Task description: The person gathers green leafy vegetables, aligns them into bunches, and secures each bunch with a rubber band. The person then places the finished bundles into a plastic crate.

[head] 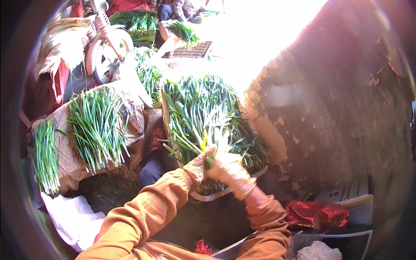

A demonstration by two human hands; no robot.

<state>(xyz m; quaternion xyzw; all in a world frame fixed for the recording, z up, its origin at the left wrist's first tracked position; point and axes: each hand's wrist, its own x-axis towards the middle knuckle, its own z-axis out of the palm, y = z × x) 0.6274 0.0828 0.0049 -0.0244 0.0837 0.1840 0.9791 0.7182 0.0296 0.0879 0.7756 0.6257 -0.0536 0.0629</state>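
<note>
My left hand (197, 165), in a thin pale glove, grips a few green stalks (191, 143) that fan up and to the left. Against it, my right hand (227, 167), gloved too and slightly blurred, closes around the lower end of the same bunch. One yellow leaf (204, 140) stands up between the hands. Under and beyond them is a rimmed container (213, 196) heaped with long green leaves (201, 94), which look like Chinese chives. My fingertips are partly hidden by the stalks and by glare.
Left, sorted chives (97, 130) and a narrower bundle (45, 156) lie on a brown cloth-covered surface (66, 146). A wheel (109, 53) stands behind. Farther back, a person (185, 11) sits near stacked chives (143, 27). At right are a peeling wall (325, 113) and a red bag (317, 214).
</note>
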